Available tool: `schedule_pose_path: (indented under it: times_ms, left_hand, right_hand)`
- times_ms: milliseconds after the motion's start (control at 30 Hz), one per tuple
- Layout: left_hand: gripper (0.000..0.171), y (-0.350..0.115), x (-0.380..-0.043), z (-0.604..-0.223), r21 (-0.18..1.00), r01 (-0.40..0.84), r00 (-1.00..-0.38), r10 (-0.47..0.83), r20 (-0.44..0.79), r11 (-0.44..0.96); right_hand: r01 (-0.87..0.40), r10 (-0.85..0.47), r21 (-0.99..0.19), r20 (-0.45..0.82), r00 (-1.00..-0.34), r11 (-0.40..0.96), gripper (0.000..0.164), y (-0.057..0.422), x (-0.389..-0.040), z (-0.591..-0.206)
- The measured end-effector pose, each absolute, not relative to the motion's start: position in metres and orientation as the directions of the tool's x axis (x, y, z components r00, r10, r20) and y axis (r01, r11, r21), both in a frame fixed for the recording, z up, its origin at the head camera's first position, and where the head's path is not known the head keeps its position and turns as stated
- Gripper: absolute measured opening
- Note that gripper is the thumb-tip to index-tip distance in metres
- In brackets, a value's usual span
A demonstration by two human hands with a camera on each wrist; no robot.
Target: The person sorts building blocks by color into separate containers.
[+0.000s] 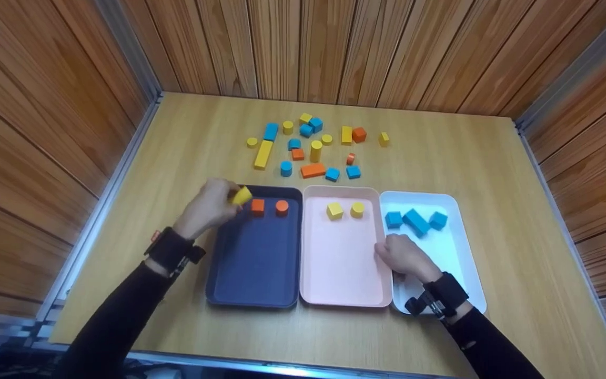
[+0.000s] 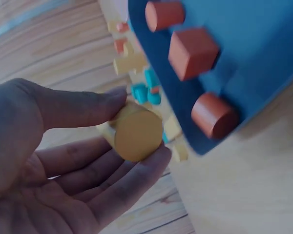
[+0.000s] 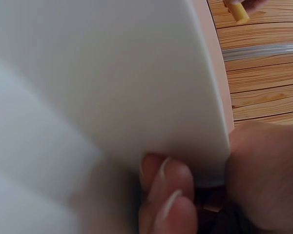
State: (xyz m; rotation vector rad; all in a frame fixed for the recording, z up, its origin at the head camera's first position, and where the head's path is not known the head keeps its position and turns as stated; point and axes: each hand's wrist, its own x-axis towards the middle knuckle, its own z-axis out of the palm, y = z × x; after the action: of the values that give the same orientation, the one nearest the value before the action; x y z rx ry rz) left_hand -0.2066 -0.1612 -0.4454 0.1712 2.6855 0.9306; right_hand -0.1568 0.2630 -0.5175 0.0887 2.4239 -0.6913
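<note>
My left hand (image 1: 209, 208) pinches a yellow cylinder (image 2: 138, 135) between thumb and fingertips, over the far left corner of the navy tray (image 1: 253, 273). In that tray sit an orange cube (image 1: 257, 207) and an orange cylinder (image 1: 281, 208); another orange cylinder (image 2: 215, 115) shows in the left wrist view and is hidden by the hand from above. My right hand (image 1: 407, 257) grips the left rim of the white tray (image 1: 461, 263), fingers curled inside the wall and thumb over on the side of the pink tray (image 1: 342, 268).
The pink tray holds a yellow cube (image 1: 334, 211) and a yellow cylinder (image 1: 356, 210). Several blue blocks (image 1: 416, 222) lie in the white tray. Beyond the trays, yellow, blue and orange blocks (image 1: 313, 170) are scattered. Wooden walls (image 1: 324, 52) enclose the table's back and sides.
</note>
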Motion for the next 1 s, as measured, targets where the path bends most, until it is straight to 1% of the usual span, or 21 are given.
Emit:
schedule_pose_path:
  times_ms: [167,233,433,533,600,700,800,1000]
  left_hand:
    - [0.025,-0.152,-0.194,-0.467,0.527,0.155,-0.943,0.283,-0.172,0.836]
    - [0.019,-0.148,-0.190,-0.474,0.475,0.190,-0.942,0.296,-0.160,0.859]
    - [0.019,-0.138,-0.180,-0.487,0.407,0.168,-0.930,0.281,-0.236,0.898]
    - [0.012,-0.138,-0.176,-0.490,0.355,0.182,-0.942,0.266,-0.205,0.917]
    - [0.008,-0.138,-0.174,-0.492,0.334,0.185,-0.950,0.255,-0.178,0.924]
    - [0.008,-0.138,-0.173,-0.493,0.357,0.160,-0.954,0.237,-0.184,0.920]
    - [0.011,-0.137,-0.173,-0.492,0.382,0.129,-0.949,0.225,-0.219,0.915]
    - [0.009,-0.138,-0.174,-0.492,0.345,0.163,-0.949,0.243,-0.203,0.924]
  right_hand:
    - [0.243,-0.078,-0.443,-0.591,-0.803,0.863,0.034,0.264,-0.157,-0.518]
    - [0.245,-0.077,-0.444,-0.591,-0.803,0.862,0.033,0.263,-0.158,-0.519]
    - [0.254,-0.064,-0.436,-0.594,-0.802,0.863,0.033,0.262,-0.158,-0.518]
    - [0.255,-0.064,-0.439,-0.593,-0.803,0.862,0.032,0.262,-0.158,-0.518]
    - [0.234,-0.079,-0.440,-0.585,-0.807,0.867,0.032,0.263,-0.157,-0.519]
    - [0.218,-0.091,-0.442,-0.578,-0.811,0.870,0.032,0.264,-0.157,-0.519]
    - [0.213,-0.094,-0.441,-0.578,-0.811,0.872,0.032,0.265,-0.157,-0.519]
    - [0.230,-0.082,-0.435,-0.589,-0.804,0.870,0.033,0.264,-0.157,-0.518]
